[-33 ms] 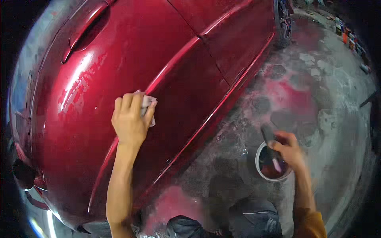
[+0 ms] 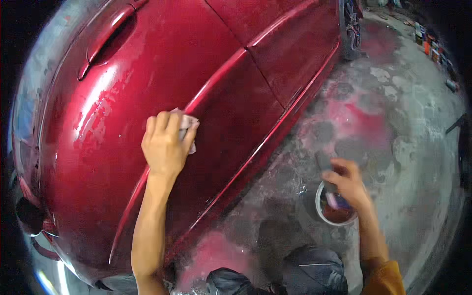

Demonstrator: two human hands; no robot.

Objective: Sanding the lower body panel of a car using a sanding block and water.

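Note:
My left hand (image 2: 163, 145) grips a crumpled pale cloth (image 2: 191, 127) against the glossy red car panel (image 2: 98, 187), on its raised crease (image 2: 211, 88). Smeary wet patches shine on the paint above that hand. At lower right, my right hand (image 2: 346, 182) is curled round a dark, flat object (image 2: 324, 162), blurred by motion. This hand is over a white-rimmed container (image 2: 319, 211) of dark reddish liquid standing on the floor, with something pale pink partly visible below the fingers.
A door handle (image 2: 105, 42) is at upper left. A wheel (image 2: 351, 34) sits at the top. The grey, pink-stained floor (image 2: 413, 147) runs along the car's right side, with several cans and bottles (image 2: 427, 46) at the far edge. My dark-clothed knees (image 2: 314, 270) are at the bottom.
My left hand and cloth have shifted slightly right and up along the crease. My right hand has moved up and left over the container, with the dark object.

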